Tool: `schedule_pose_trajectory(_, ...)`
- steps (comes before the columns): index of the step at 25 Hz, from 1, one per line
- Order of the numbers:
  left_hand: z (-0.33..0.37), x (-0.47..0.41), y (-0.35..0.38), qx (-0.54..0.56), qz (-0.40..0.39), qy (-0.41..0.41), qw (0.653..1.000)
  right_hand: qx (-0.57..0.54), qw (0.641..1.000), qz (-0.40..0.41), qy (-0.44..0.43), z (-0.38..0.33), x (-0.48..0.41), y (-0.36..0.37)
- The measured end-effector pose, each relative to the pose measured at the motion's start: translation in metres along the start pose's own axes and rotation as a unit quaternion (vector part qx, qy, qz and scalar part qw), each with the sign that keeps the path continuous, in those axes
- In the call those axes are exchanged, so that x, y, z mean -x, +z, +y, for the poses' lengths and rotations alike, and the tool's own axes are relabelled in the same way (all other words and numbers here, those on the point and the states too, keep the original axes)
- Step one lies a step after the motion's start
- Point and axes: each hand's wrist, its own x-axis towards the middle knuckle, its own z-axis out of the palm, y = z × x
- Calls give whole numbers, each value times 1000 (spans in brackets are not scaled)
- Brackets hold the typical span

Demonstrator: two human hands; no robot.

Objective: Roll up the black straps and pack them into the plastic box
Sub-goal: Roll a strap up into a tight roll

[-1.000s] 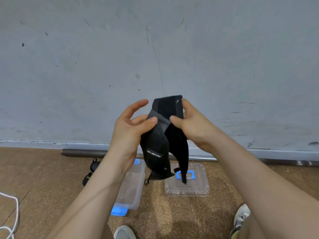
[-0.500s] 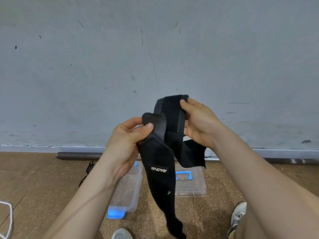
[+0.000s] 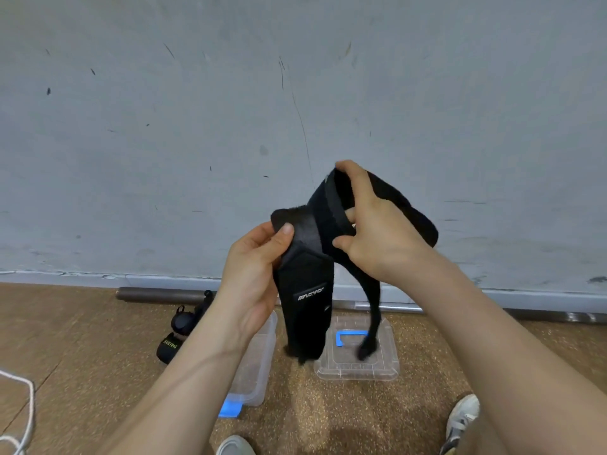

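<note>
Black strap (image 3: pixel 305 310) held up above plastic box (image 3: pixel 262 362), both hands clamped on it: L hand (image 3: pixel 259 267) pinches one end, R hand (image 3: pixel 377 238) grips the loop, prob to start a tight roll

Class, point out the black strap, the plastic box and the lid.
black strap (image 3: pixel 303 300): head view, white-logo panel.
plastic box (image 3: pixel 256 385): head view, clear bottom.
lid (image 3: pixel 345 362): head view, below blue handle.

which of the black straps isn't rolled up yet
The white-logo strap gripped by the left hand and right hand hangs loose; the floor straps beside the plastic box are rolled.
</note>
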Motion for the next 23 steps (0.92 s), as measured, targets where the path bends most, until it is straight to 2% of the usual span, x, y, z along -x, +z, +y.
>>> schedule_pose_trajectory(2,1,0,3,19,-10,1,1000,7,999,-32,-16,-5,5,-2)
schedule_pose_trajectory(4,-1,-1,6,8,-6,6,1000,-102,995,-20,5,-5,6,7)
schedule_pose_trajectory(6,-3,-3,8,-13,21,17,1000,-238,969,-13,58,-5,7,16)
schedule_pose_trajectory(8,-3,-6,8,-13,55,24,998,-317,943,-24,94,-6,8,16)
schedule_pose_trajectory(10,-2,-7,8,-6,70,27,997,-366,926,-32,93,-7,10,15)
schedule_pose_trajectory(12,-2,-6,10,-12,73,32,997,-385,919,-27,87,-8,11,16)
schedule_pose_trajectory(17,-2,-4,10,-20,120,56,991,-352,934,1,62,-17,16,29)
schedule_pose_trajectory(23,-7,-6,8,-53,158,63,984,-347,933,71,64,-24,21,42)
